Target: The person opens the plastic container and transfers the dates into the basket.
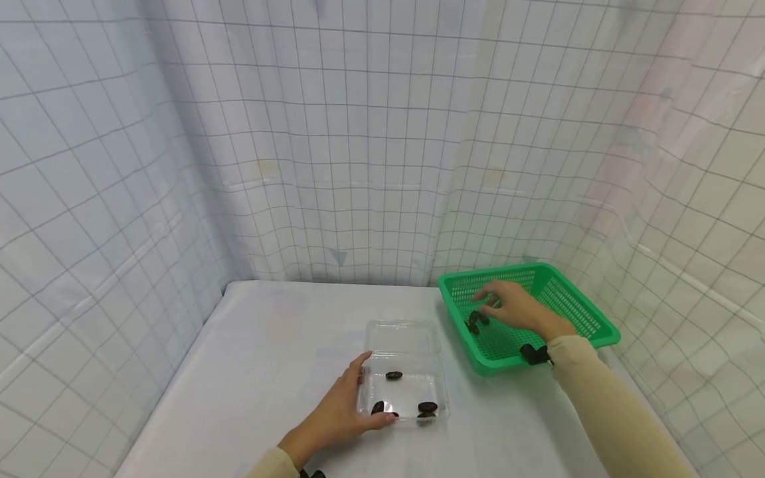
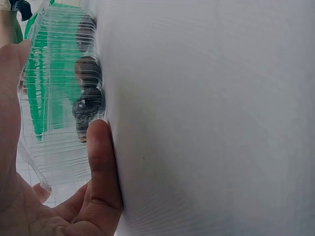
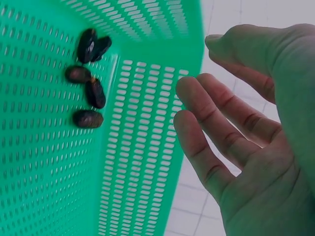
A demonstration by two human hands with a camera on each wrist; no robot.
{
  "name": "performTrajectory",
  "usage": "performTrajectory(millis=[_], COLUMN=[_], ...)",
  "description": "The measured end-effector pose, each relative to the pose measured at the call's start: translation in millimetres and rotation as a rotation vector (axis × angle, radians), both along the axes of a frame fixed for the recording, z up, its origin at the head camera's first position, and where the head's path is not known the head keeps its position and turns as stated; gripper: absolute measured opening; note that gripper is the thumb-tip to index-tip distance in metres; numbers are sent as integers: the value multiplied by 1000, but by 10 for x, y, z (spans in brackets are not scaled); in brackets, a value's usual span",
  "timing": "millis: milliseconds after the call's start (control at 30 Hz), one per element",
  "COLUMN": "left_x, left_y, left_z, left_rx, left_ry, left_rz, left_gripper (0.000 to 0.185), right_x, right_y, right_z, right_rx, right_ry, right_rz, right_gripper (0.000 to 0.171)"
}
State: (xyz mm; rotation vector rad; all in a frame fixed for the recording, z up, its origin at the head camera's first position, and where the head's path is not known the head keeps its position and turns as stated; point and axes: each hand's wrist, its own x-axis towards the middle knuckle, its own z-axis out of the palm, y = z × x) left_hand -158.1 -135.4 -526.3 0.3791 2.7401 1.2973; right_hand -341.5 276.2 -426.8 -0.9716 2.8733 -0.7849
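My left hand (image 1: pixel 340 411) holds a clear plastic clamshell box (image 1: pixel 409 392) by its left side, the thumb along the front wall and the fingers at the back left corner. Its lid (image 1: pixel 402 337) lies folded back. Inside are several dark brown dates (image 1: pixel 427 406), most along the front wall. My right hand (image 1: pixel 514 307) hovers within a green plastic basket (image 1: pixel 496 365), fingers loosely bent and nothing between them in the right wrist view. Several dates (image 3: pixel 88 119) lie on the basket floor close to its side wall, a little apart from the fingertips.
The white-covered table (image 1: pixel 269 352) is enclosed by grid-patterned white sheets (image 1: pixel 358 166) at the back and both sides. A few dark objects (image 1: pixel 313 474) show at the bottom edge, beside the left wrist. The basket stands right of the box.
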Motion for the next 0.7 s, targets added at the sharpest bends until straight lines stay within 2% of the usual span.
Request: performTrajectory(millis=[233,700], left_x=[-20,-23], left_y=[-2,5], left_z=[-14,-5], left_rx=[6,3], left_ry=[11,6], left_rz=[-4,-4], left_gripper=[131,132], right_x=[160,449], right_y=[-145,-406], right_z=[26,41], right_rx=[-31,-23], right_ry=[43,129], right_rz=[70,226], right_gripper=[24,22])
